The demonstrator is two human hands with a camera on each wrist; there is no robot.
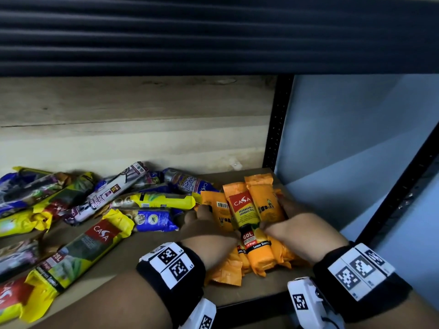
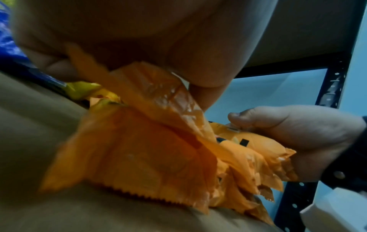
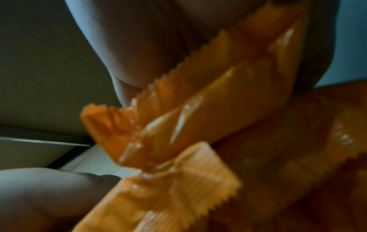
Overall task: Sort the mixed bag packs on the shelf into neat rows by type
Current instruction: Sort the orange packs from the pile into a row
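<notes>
Several orange garbage-bag packs lie bunched at the right end of the shelf, more under them near the front edge. My left hand grips the bunch from the left, and my right hand grips it from the right, thumb on top. In the left wrist view my left hand's fingers pinch an orange pack, and the right hand holds the far side. The right wrist view is blurred and shows orange packs close against the palm.
A mixed heap of yellow packs, blue packs and purple-white packs covers the left and middle of the shelf. A black upright post and a pale blue wall bound the right side. A dark shelf hangs overhead.
</notes>
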